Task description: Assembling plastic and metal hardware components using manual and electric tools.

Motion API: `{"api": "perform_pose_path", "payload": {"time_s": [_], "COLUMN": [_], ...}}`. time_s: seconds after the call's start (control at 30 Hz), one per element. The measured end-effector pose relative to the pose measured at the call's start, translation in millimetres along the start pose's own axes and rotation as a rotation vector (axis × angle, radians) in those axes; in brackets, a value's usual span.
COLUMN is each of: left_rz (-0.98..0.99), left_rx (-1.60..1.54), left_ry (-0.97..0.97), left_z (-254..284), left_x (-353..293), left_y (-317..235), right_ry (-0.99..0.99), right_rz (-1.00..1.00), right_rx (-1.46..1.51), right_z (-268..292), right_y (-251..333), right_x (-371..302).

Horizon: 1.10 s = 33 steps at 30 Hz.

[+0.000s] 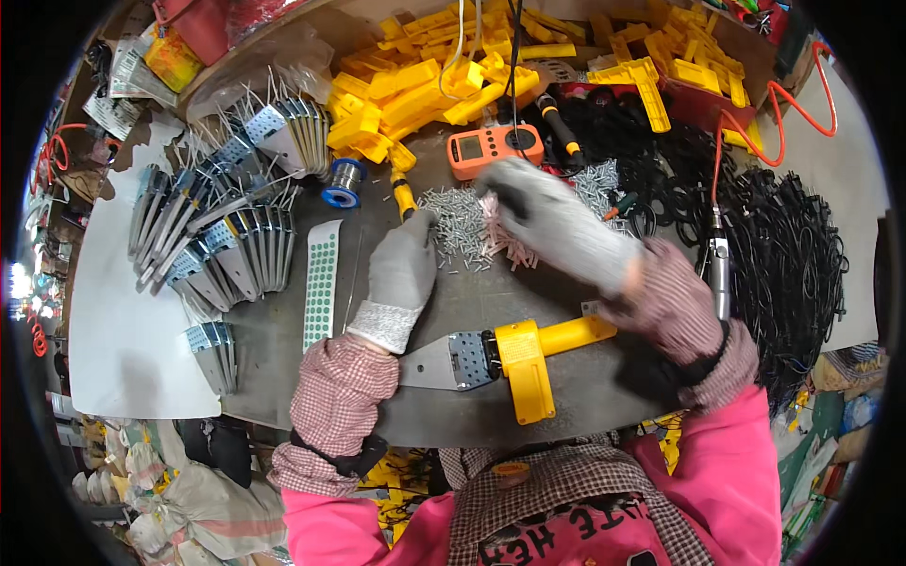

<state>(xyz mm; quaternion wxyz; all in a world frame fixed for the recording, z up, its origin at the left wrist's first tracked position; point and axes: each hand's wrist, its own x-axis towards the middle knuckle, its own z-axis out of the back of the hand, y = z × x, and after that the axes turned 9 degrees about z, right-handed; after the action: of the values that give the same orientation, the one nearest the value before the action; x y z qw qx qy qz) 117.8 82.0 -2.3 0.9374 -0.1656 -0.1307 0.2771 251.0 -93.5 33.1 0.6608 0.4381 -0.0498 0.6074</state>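
My left hand (401, 264), in a grey glove, has its fingers pressed together at the left edge of a heap of silver screws (455, 226). Its fingertips meet the lower end of a yellow-and-black tool handle (404, 193); what they grip is hidden. My right hand (557, 222), gloved and slightly blurred, is over small pink pieces (510, 247) beside an orange meter (495, 149); its fingers are unclear. Below both hands lies a yellow plastic housing (525, 363) with a side handle and a flat perforated metal plate (453, 362).
Metal plates with wires (226, 222) are bundled at left, near a solder spool (344, 183) and a sheet of green round stickers (321, 283). Yellow plastic shells (406, 85) pile at the back. Black cables (783, 274) and a silver air screwdriver (719, 274) with red hose lie right.
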Motion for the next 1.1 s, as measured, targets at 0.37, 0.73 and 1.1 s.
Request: {"api": "perform_pose_path", "payload": {"time_s": [0.37, 0.73, 1.1], "left_rz": [-0.041, -0.777, -0.683], "left_rx": [-0.641, -0.136, -0.213], "left_ry": [0.896, 0.53, 0.515], "left_z": [-17.4, -16.0, -21.3], "left_x": [-42.6, -64.6, -80.1], "left_y": [-113.2, -113.6, -104.5], "right_ry": [0.208, 0.253, -0.137], "right_rz": [-0.552, -0.473, -0.236], "right_rx": [-0.149, -0.215, -0.306], "right_z": [80.7, 79.9, 21.9], "right_y": [89.5, 87.6, 71.6], "right_x": [-181.9, -174.8, -183.6]}}
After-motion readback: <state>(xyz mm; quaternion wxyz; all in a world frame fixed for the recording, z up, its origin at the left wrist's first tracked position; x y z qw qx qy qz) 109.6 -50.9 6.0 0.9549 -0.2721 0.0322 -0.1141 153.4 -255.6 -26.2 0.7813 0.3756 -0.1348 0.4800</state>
